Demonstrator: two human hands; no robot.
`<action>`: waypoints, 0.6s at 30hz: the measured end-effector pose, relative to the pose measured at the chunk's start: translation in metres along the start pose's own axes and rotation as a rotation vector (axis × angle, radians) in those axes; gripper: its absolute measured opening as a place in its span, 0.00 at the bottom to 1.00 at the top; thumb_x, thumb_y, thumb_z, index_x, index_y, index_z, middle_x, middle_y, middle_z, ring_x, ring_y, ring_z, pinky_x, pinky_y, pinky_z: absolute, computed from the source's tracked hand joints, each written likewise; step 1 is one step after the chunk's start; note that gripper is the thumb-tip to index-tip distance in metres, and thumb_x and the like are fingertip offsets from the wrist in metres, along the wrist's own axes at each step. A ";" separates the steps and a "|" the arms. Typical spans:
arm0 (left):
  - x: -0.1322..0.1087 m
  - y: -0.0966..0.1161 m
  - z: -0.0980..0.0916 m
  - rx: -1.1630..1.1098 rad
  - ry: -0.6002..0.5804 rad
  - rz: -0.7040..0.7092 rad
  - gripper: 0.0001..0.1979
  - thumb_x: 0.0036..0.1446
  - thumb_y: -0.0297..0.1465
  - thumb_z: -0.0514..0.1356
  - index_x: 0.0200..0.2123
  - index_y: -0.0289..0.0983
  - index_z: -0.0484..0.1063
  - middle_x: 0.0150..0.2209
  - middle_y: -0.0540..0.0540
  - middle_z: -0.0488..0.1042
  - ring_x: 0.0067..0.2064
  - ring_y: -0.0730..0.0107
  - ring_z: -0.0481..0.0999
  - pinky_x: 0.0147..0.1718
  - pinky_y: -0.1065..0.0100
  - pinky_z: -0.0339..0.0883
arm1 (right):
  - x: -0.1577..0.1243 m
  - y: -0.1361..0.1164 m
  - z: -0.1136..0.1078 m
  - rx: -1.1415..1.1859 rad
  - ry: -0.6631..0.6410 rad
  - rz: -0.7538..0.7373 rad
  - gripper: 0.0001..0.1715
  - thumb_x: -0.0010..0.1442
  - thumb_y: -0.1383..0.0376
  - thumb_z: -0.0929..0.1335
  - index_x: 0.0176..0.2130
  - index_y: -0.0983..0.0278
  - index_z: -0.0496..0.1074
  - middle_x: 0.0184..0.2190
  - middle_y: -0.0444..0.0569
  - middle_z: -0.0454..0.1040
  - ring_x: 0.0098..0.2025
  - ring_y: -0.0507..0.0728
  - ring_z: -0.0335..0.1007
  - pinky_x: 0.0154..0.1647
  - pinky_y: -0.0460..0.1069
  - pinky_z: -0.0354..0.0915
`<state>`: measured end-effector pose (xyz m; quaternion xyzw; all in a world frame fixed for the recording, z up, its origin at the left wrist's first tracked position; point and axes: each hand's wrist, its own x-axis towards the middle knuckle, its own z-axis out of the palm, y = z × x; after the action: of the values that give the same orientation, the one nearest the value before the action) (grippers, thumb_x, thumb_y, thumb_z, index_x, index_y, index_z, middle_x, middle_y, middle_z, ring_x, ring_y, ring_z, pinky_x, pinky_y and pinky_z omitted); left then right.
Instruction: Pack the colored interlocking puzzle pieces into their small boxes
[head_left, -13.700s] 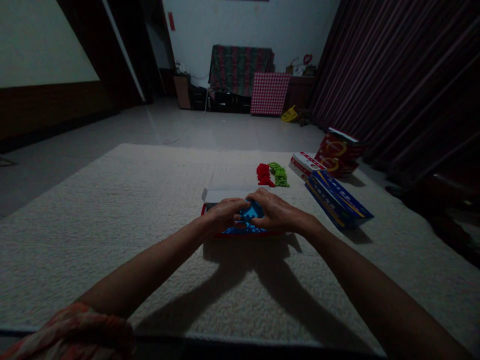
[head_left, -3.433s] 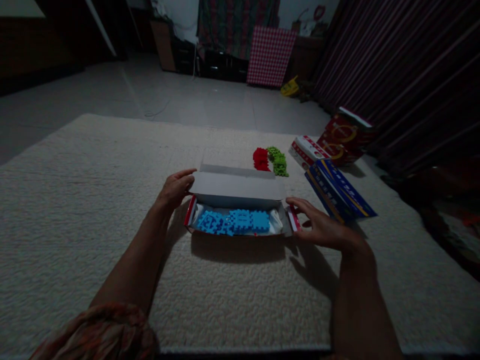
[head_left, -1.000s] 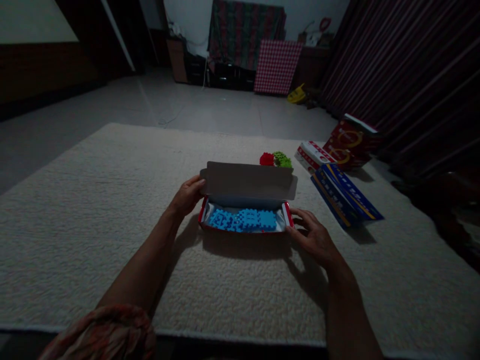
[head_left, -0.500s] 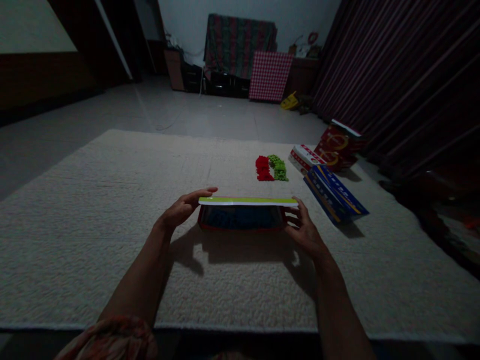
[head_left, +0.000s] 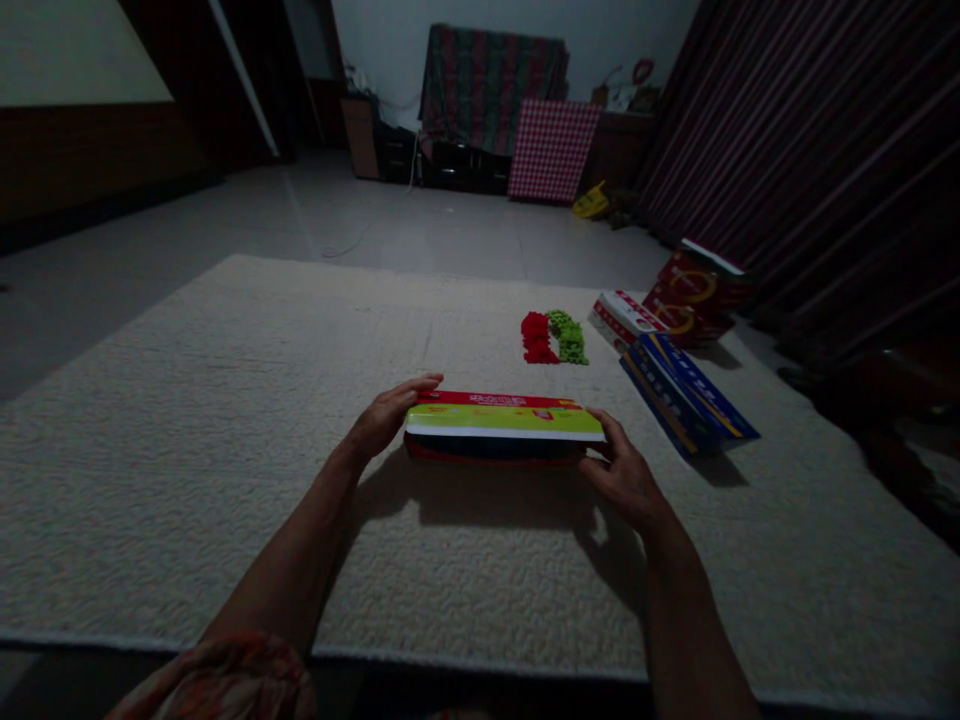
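A cardboard box (head_left: 504, 420) with a red and yellow-green lid sits in front of me on the cream quilted cover. Its front flap is tilted down and a dark gap shows beneath the flap's white edge; the inside is hidden. My left hand (head_left: 384, 418) grips the left end, fingers along the top back corner. Around the right end is my right hand (head_left: 621, 470), fingers on the lid edge and thumb lower at the side. Beyond the box lie a cluster of small red pieces (head_left: 538, 338) and one of green pieces (head_left: 570, 338).
To the right, a blue box (head_left: 684, 395) leans open beside a white-and-red box (head_left: 626, 316) and dark red boxes (head_left: 694, 295). The cream quilted cover (head_left: 225, 430) spreads under everything. A cloth-draped cabinet (head_left: 491, 95) and a purple curtain (head_left: 795, 150) stand behind.
The box's lid has swung down toward me, so its red and green top now shows and the blue contents are covered. Both hands stay at its ends.
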<state>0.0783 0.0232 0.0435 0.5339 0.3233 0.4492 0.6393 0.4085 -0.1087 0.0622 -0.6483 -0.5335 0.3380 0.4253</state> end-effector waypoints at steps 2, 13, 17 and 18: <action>0.000 0.001 -0.010 -0.031 0.007 -0.007 0.21 0.52 0.40 0.65 0.47 0.38 0.80 0.58 0.38 0.73 0.63 0.48 0.67 0.61 0.52 0.60 | 0.000 0.001 0.001 0.010 0.009 -0.005 0.42 0.50 0.59 0.70 0.62 0.62 0.58 0.59 0.60 0.68 0.53 0.64 0.73 0.43 0.55 0.75; -0.004 0.004 -0.039 0.261 -0.097 0.003 0.17 0.49 0.35 0.68 0.44 0.42 0.81 0.59 0.40 0.72 0.63 0.48 0.66 0.63 0.46 0.56 | 0.010 0.012 0.007 0.036 0.149 -0.011 0.29 0.59 0.55 0.65 0.57 0.61 0.68 0.58 0.57 0.69 0.50 0.63 0.75 0.51 0.59 0.72; -0.002 -0.002 -0.042 0.270 -0.129 0.019 0.17 0.52 0.36 0.67 0.46 0.43 0.80 0.59 0.41 0.73 0.63 0.51 0.68 0.63 0.47 0.58 | 0.008 0.009 0.006 -0.007 0.121 -0.042 0.31 0.57 0.57 0.65 0.58 0.62 0.68 0.58 0.58 0.69 0.50 0.64 0.74 0.51 0.59 0.72; -0.002 -0.004 -0.043 0.277 -0.130 0.023 0.17 0.53 0.36 0.67 0.47 0.44 0.80 0.59 0.42 0.72 0.62 0.52 0.68 0.63 0.48 0.58 | 0.007 0.008 0.006 -0.019 0.102 -0.048 0.31 0.57 0.57 0.65 0.58 0.62 0.67 0.58 0.58 0.70 0.50 0.64 0.74 0.51 0.59 0.72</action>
<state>0.0397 0.0384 0.0298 0.6484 0.3339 0.3722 0.5740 0.4081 -0.1011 0.0528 -0.6559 -0.5295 0.2890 0.4538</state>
